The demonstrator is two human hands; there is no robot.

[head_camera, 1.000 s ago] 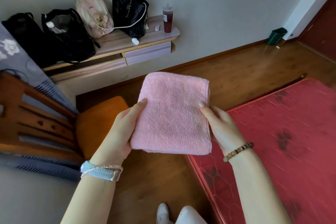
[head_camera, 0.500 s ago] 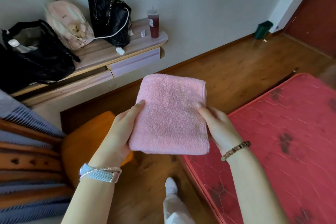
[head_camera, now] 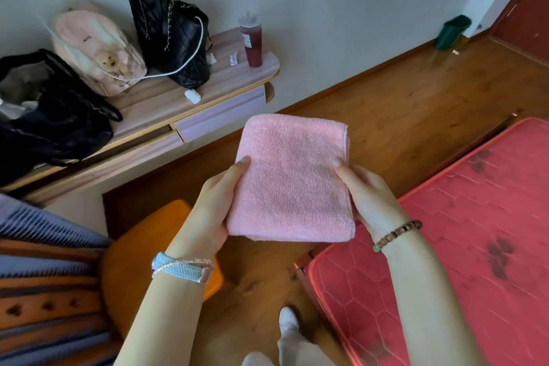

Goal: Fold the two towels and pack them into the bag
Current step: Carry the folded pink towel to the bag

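Wooden floor (head_camera: 401,116) lies under the folded pink towel (head_camera: 292,178), held aloft between left hand (head_camera: 214,211) and right hand (head_camera: 367,196), each pinching a side edge (thumbs on top). Lettering on the pink backpack (head_camera: 98,47) on the worktop (head_camera: 160,101) is too small to read.

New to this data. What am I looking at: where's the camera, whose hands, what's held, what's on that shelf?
No machine here: a person works with bare hands. All pictures come from one camera worn on the head, looking forward and down, so you see both forearms from above. The left hand and right hand each grip a side of a folded pink towel, held in the air, thumbs on top. On the wooden shelf by the wall sit an open black bag, a pink backpack, a black quilted bag and a cup of dark drink. A red mattress lies to the right, an orange stool under the left arm. No second towel is in view.
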